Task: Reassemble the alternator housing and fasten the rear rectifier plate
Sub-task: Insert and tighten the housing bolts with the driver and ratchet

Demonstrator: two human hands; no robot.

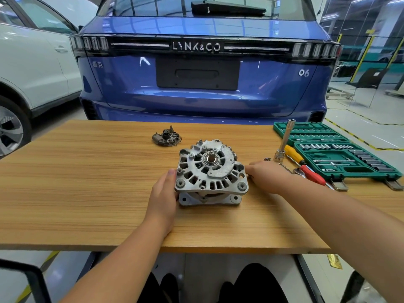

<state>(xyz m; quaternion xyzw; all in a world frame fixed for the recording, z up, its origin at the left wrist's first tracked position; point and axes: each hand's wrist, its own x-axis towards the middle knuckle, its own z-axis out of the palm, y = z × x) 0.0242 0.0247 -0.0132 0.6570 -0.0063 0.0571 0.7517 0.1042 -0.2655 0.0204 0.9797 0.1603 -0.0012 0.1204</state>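
Two bare forearms reach over the near edge of the worktop (65, 193) to the alternator (211, 171), which sits at mid-worktop with its shaft pointing up. The left hand (162, 193) lies against the housing's left side, thumb up by the top rim, fingers curled round its lower flank. The right hand (265, 178) is at the housing's right side; whether its fingers grip the housing cannot be told. The rectifier plate (166, 137) lies apart, farther back and a little left. To the right lie a socket extension (284, 141), two screwdrivers (303, 167) and an open green socket case (341, 152). Beyond the far edge stands a blue car (201, 84).
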